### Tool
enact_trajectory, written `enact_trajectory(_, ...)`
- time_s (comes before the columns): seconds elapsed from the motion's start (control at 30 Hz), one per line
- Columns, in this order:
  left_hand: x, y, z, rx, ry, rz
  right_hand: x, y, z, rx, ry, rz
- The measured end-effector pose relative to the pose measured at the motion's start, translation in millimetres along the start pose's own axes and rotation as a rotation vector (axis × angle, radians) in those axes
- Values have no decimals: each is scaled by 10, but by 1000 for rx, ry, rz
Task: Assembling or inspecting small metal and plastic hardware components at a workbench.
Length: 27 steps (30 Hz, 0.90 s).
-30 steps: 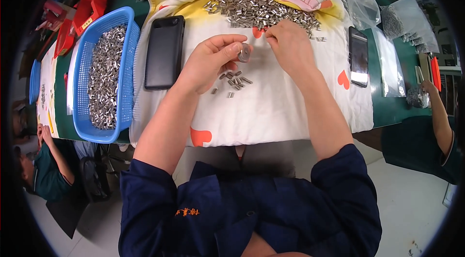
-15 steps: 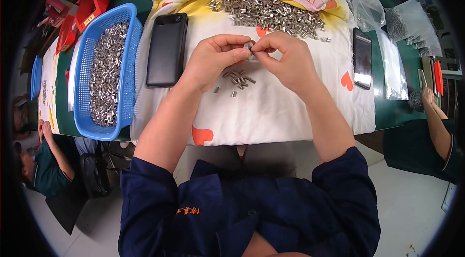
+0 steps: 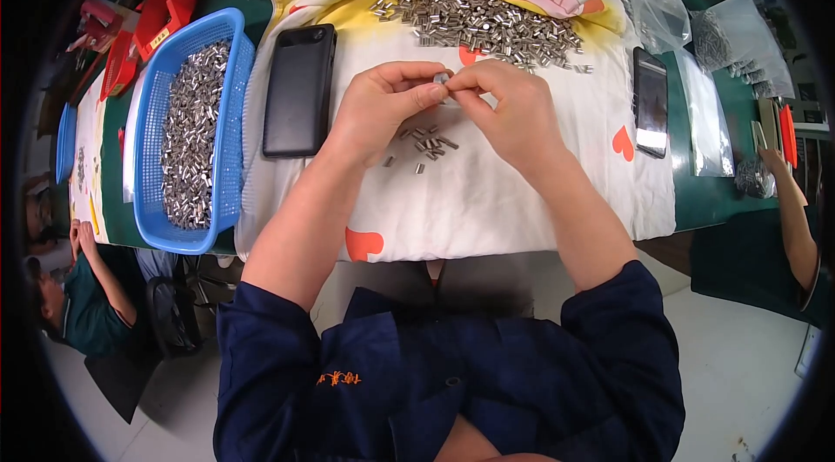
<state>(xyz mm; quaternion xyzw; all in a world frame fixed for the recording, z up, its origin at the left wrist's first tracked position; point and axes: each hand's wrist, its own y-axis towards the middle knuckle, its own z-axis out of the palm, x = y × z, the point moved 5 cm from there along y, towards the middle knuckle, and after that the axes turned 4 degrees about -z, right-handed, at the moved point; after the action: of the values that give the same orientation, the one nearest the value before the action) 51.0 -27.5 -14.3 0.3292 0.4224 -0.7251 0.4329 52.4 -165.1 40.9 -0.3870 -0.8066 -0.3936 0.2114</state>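
Over the white cloth, both hands meet at a small silvery metal piece [image 3: 441, 78] whose exact shape is partly covered by fingers. The thumb and forefinger of my left hand [image 3: 370, 110] pinch it. My right hand [image 3: 513, 110] is closed at its right side, fingertips pressed together against it; whether they hold a second small part is hidden. Just below the hands lies a small group of short metal cylinders [image 3: 430, 146], a few of them scattered apart. Beyond the hands spreads a larger heap of similar cylinders [image 3: 487, 23].
On the left stands a blue plastic basket [image 3: 228, 127] full of metal cylinders, beside a black rectangular device [image 3: 298, 92]. A phone [image 3: 651, 105] lies at the cloth's right edge. Clear bags [image 3: 748, 44] of metal parts sit farther right. People work at both sides.
My right hand has shifted slightly left and its fingers have closed in over the metal piece, which shows less now. My left hand stays nearly still. The person at right has moved a hand.
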Motion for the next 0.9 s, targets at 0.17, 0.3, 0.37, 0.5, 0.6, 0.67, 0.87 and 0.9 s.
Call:
enact_trajectory(0.17,-17,-31,25,34,76,-3,-123,24,-12,174,199,193)
enact_trajectory(0.3,-21,-62,88,35,223,-31,-234,45,-118,182,198,246)
enact_trajectory(0.37,-11,-45,81,44,235,-29,-430,88,-345,-102,9,290)
enact_trajectory(0.5,-4,-34,102,76,269,-24,-511,114,-185,-24,-370,76)
enact_trajectory(0.6,-23,-23,81,82,140,17,-518,119,-49,13,-496,25)
enact_trajectory(0.67,-36,-35,74,60,137,-10,-490,119,-20,43,-506,11)
enact_trajectory(0.87,-54,-39,33,26,24,-27,-250,81,-78,71,-14,193)
enact_trajectory(0.9,-48,-38,23,14,9,-23,-224,62,-53,87,260,297)
